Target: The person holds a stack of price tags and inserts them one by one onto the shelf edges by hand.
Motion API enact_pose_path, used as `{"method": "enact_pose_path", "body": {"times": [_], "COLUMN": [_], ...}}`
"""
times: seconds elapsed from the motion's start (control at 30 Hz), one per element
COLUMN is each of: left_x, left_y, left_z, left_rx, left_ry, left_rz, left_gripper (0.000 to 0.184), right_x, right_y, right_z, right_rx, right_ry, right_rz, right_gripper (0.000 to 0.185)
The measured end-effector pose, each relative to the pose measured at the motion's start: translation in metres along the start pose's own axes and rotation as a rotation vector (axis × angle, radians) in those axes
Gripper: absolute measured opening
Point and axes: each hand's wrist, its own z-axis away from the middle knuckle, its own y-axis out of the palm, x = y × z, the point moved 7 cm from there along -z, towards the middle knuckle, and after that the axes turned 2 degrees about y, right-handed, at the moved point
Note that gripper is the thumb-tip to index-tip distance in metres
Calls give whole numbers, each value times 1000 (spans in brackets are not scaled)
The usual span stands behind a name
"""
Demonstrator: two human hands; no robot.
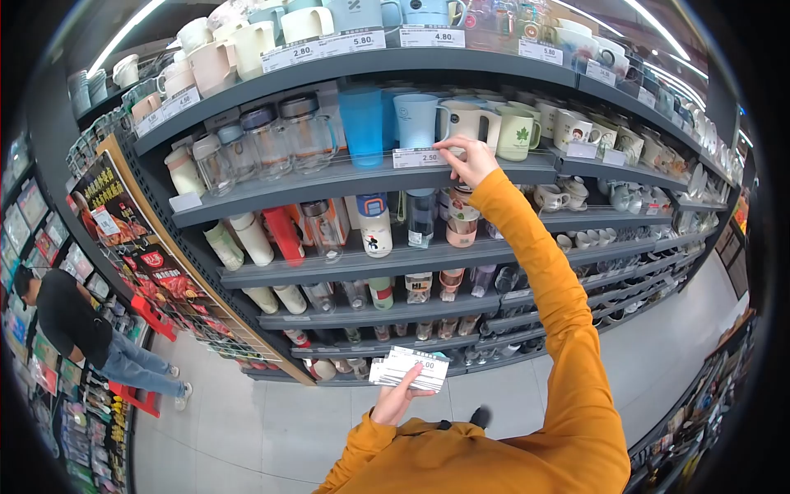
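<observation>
My left hand [397, 402] is closed around a stack of white price tags [403, 372], held low in front of my body. The top tag reads what looks like 25.00. My right hand [469, 160] reaches up to the shelf edge, its fingers closed at the right end of a price tag [417, 157] marked 2.50. That tag sits on the front rail of the shelf. Just behind it stand a light blue mug [417, 120], a cream mug [466, 120] and a tall blue cup [361, 128]. A mug with a green leaf [516, 133] is right of my hand.
Glass jars [309, 136] line the shelf's left part. Bottles and tumblers [374, 226] fill the shelf below, and more mugs [307, 23] stand above. At the left, a person in a black shirt [74, 319] bends by red stools [136, 398].
</observation>
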Motion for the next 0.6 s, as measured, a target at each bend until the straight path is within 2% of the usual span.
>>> {"method": "enact_pose_path", "body": {"times": [0.2, 0.4, 0.53, 0.6], "left_x": [6, -10, -20, -22], "left_y": [7, 12, 2, -10], "left_z": [-2, -11, -7, -2], "left_rx": [-19, -25, -94, -135], "left_ry": [-26, 68, 139, 192], "left_rz": [-13, 24, 28, -4], "left_gripper": [27, 25, 22, 22], "right_x": [21, 40, 68, 60], "right_y": [22, 45, 38, 43], "right_z": [6, 4, 40, 83], "right_rx": [-7, -8, -91, -53], "right_ry": [-92, -186, -173, -152], "right_rz": [55, 233, 81, -182], "right_gripper": [22, 30, 44, 35]}}
